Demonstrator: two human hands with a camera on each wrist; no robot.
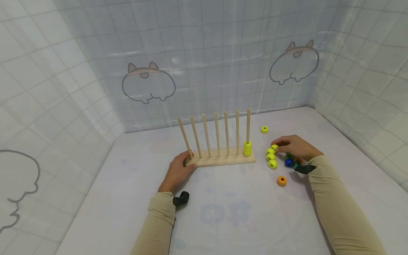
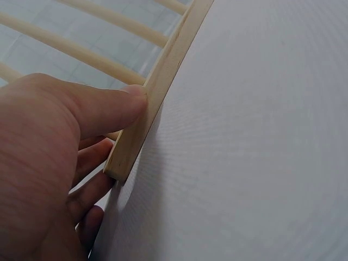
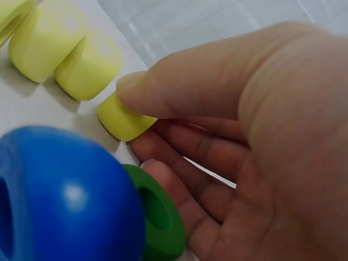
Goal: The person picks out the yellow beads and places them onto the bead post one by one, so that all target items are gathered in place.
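Observation:
A wooden peg rack [image 1: 220, 161] with several upright dowels stands on the table. My left hand [image 1: 177, 170] grips the left end of its base; in the left wrist view the thumb lies against the base's edge, with fingers behind. Yellow beads [image 1: 247, 148] are stacked low on the rightmost dowel. To the right of the rack, my right hand [image 1: 296, 147] pinches a yellow bead [image 3: 126, 120] between thumb and fingers, at the far end of a row of yellow beads [image 1: 270, 157]. A blue bead [image 3: 73, 190] and a green bead [image 3: 163, 215] lie close beside that hand.
One loose yellow bead [image 1: 264, 129] lies farther back, right of the rack. An orange bead [image 1: 282, 181] sits nearer the front. Another orange bead [image 1: 298, 161] is partly hidden by my right wrist. White tile-patterned sheeting [image 1: 204, 63] surrounds the table at the back and sides.

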